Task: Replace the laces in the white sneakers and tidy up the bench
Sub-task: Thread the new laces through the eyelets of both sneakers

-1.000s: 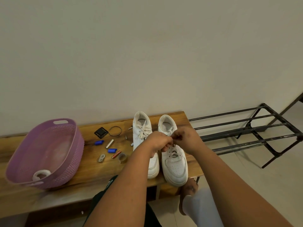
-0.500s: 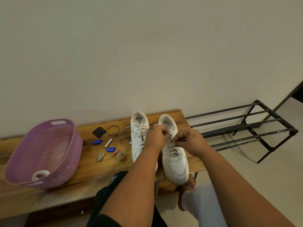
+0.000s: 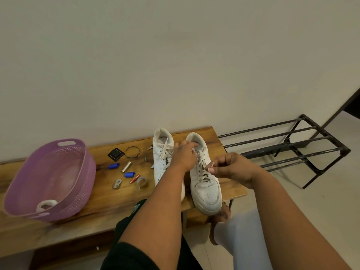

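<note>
Your two hands have moved apart since a moment ago, when they worked close together over the right sneaker (image 3: 204, 172). Now your right hand (image 3: 231, 168) pinches the lace tip (image 3: 212, 165) and has drawn it out to the side of the eyelets, so the grip is closed on the lace. Your left hand (image 3: 185, 154) rests near the collar of the same shoe with curled fingers; it seems to hold the other part of the lace, but I cannot tell this for sure.

Both sneakers stand side by side on the table (image 3: 101, 203), toes toward you. The left sneaker (image 3: 163, 152) looks already laced and tied. I judge that you are pulling the lace through an upper eyelet of the second shoe.

The small items (image 3: 126, 168) lie beside the purple basket (image 3: 48, 178), so the tidying is not yet done.
</note>
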